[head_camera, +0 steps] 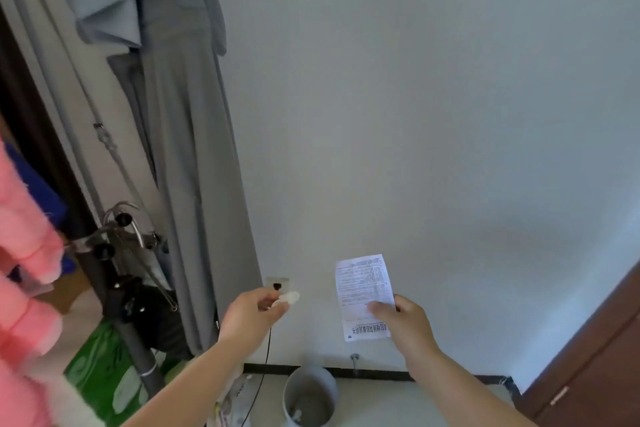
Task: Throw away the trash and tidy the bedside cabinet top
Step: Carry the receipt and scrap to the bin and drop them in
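The fingers [277,305] of the left hand [252,317] pinch a small white scrap [289,298], held out toward the wall at about 11 o'clock from the grey bin [310,392]. The right hand [403,321] grips a printed paper slip [363,295] by its lower right edge, thumb across the front, upright at roughly 1 o'clock above the bin. The bin stands on the floor against the wall, open, with a small white piece inside. A thin black cable [267,354] hangs from a wall socket [277,284] at 12 o'clock from the left hand.
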The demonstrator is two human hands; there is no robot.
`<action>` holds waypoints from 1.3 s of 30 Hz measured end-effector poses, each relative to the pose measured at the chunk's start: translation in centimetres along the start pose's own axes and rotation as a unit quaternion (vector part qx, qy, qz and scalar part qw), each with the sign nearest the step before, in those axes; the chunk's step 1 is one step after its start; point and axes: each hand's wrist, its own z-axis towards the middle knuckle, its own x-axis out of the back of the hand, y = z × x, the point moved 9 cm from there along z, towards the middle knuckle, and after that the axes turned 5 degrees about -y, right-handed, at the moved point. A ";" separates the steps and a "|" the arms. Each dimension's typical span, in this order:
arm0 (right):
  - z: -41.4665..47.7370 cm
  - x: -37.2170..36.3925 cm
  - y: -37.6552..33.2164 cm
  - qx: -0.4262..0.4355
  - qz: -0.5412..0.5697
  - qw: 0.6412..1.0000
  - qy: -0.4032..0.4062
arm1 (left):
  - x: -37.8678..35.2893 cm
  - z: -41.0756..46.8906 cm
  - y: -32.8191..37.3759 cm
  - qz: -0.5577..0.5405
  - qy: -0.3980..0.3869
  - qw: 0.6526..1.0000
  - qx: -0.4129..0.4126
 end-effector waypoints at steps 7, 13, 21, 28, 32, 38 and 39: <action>11.3 -1.6 5.9 -0.065 -0.029 0.996 -0.053 | -4.5 8.9 -4.7 -0.013 0.007 0.998 0.057; 17.5 -3.8 15.6 -0.140 -0.056 0.986 -0.067 | -8.7 13.7 -12.9 -0.016 -0.007 0.990 0.140; 22.4 -7.6 32.0 -0.251 -0.053 0.965 -0.052 | -16.5 19.6 -26.6 0.040 -0.063 0.978 0.195; 24.4 -9.3 45.8 -0.327 -0.077 0.941 -0.046 | -24.2 22.8 -37.9 0.060 -0.107 0.968 0.219; 26.2 -10.1 52.6 -0.352 -0.094 0.929 -0.059 | -28.6 24.0 -43.6 0.072 -0.129 0.963 0.225; 29.1 -11.0 59.8 -0.374 -0.103 0.919 -0.073 | -33.8 25.2 -49.4 0.075 -0.142 0.958 0.237; 29.6 -11.1 60.5 -0.376 -0.104 0.918 -0.076 | -34.4 25.3 -50.0 0.075 -0.146 0.957 0.240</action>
